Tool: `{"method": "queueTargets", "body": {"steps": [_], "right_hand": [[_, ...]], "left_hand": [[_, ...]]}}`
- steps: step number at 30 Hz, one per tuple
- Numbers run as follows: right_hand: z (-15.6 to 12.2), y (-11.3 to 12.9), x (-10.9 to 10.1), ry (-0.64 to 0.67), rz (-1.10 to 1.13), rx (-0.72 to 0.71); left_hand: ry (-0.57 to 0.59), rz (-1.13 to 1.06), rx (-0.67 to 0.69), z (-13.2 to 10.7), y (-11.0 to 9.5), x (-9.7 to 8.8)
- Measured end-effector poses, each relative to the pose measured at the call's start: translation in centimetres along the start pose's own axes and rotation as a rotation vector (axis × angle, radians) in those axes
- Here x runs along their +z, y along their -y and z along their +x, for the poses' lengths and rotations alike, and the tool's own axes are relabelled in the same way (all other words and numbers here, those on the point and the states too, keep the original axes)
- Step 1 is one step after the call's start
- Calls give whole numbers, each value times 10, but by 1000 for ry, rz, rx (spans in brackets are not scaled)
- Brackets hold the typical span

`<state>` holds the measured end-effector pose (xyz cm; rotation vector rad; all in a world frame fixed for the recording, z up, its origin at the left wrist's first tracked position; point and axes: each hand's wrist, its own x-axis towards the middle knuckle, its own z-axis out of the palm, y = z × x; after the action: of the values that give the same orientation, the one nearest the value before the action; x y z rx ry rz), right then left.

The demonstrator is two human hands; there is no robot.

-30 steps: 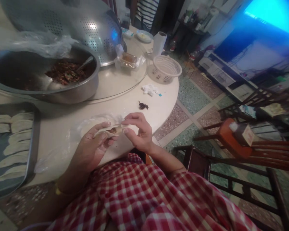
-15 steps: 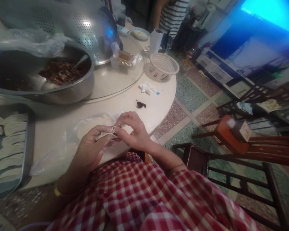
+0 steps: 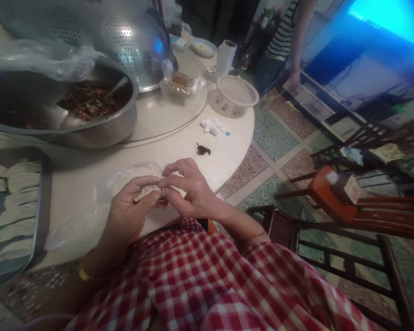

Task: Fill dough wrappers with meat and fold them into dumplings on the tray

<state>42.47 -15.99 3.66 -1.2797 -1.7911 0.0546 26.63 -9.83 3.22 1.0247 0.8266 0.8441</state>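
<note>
In the head view, the person's two hands met just above the near edge of the worktop (image 3: 227, 168), with a small pale dough wrapper (image 3: 145, 192) between them, partly hidden by the fingers. The left hand (image 3: 129, 202) had it in a close grip, thumb pressed on the near side and fingers curled behind. The right hand (image 3: 195, 191) had its thumb and fingertips drawn together in a pinching grip at the wrapper's right end, though the exact contact was too small to make out. Beneath and behind the hands lay crumpled clear plastic (image 3: 79, 223). To the left, a metal tray (image 3: 44, 202) held folded dumplings (image 3: 20, 198), most of them in a column. Beyond it stood a wide metal bowl (image 3: 93, 138) of dark filling (image 3: 89, 103), a spoon (image 3: 117, 86) leaning in it, with a large colander (image 3: 124, 50) tilted up behind. Farther right were a white basket (image 3: 236, 99), a crumpled tissue (image 3: 211, 126) and a small dark object (image 3: 203, 149). Past the worktop stood another person in a striped top (image 3: 283, 39).
</note>
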Motion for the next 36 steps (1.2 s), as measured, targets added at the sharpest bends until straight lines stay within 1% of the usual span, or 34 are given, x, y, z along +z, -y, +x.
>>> {"method": "queueTargets", "body": {"steps": [1,3,5,7,9,13,18,22,25,30,34,36], "right_hand": [[1,0,-1,-3,3,-6],[0,0,-4,-49,20,11],[-2,-1,-6,-105,36,73],[-6,-3,-6,-127,53,144],[-12,-5,-4,-125,84,185],[-19,-9,2,-134,132,218],[-19,-10,3,-65,116,293],[-19,-14,4,-98,116,342],[-17,-18,8,-135,168,360],[-14,-15,12,-133,216,351],[-14,-7,12,-99,180,357],[-14,-4,13,-106,154,352]], "left_hand": [[-7,-1,2,0,0,0],[-24,-11,10,0,-1,1],[-33,-25,17,1,-3,3],[-26,-46,8,2,-4,4],[-2,-70,-14,3,-5,4],[48,-90,-40,3,-3,4],[54,-39,-65,5,1,5],[88,1,-80,6,6,4],[102,23,-89,7,10,3],[58,45,-93,8,13,4],[44,80,-33,7,14,4],[45,94,10,7,15,4]]}}
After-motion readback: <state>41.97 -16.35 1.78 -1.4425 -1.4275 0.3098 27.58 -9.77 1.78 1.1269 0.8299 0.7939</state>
